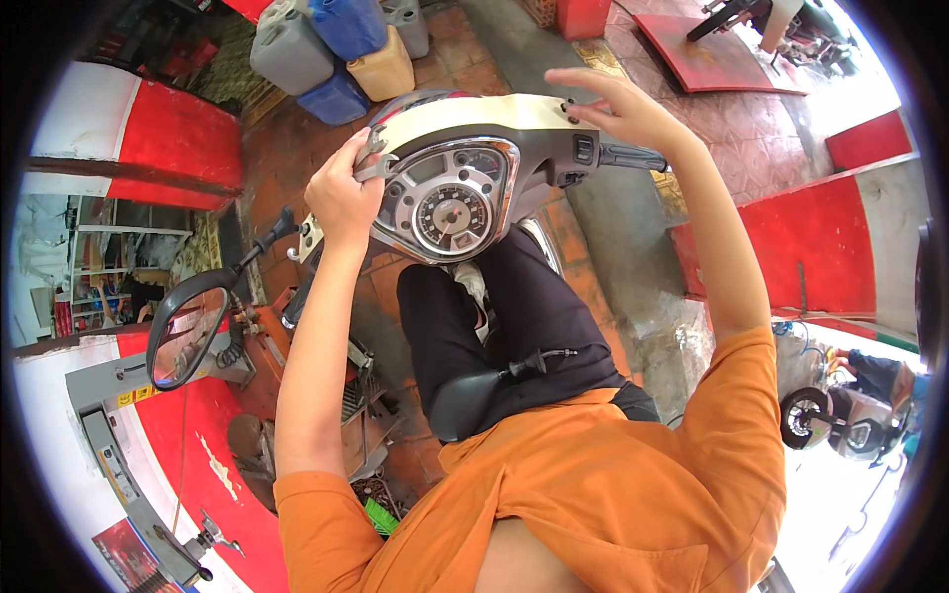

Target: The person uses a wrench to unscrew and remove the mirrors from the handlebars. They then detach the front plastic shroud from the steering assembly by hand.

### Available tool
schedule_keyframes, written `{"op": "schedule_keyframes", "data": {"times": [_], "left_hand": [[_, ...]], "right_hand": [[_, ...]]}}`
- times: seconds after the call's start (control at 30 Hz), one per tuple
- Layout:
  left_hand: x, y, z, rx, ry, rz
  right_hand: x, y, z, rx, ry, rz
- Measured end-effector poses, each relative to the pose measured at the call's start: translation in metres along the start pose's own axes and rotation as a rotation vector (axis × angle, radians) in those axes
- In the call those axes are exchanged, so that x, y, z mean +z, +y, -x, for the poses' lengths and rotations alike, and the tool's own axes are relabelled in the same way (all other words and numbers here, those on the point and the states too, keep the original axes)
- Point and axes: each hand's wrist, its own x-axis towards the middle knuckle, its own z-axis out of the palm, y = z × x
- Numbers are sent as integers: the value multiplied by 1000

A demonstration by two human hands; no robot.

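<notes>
The scooter's handlebar carries a cream front cover [474, 116] around a round-dialled instrument cluster [452, 217]. Closed at the cover's left end, my left hand [346, 190] grips a grey open-end wrench [376, 168]. A second jaw shows just above it; whether it belongs to another wrench I cannot tell. My right hand [628, 111] is over the cover's right end, fingers stretched out, thumb beside a small black fitting [570, 112]. Below it is the right handlebar grip [633, 156]. A detached black mirror [467, 403] with its stem lies across my lap.
The left mirror [188, 336] juts out on its stem. Plastic jerrycans [292, 49] stand ahead on the tiled floor. A red ramp plate [707, 59] lies at the far right. Tools and metal parts crowd a stand [366, 405] left of my legs. Another scooter [850, 420] is at right.
</notes>
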Motion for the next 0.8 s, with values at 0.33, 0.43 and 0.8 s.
{"op": "schedule_keyframes", "data": {"times": [0.33,0.43,0.8], "left_hand": [[-3,1,-1,17,13,-42],[-1,1,-2,17,5,-40],[-1,2,0,-16,-9,-63]], "right_hand": [[1,-14,-3,162,-58,573],[10,-4,-1,11,94,549],[-11,9,3,18,-91,391]]}}
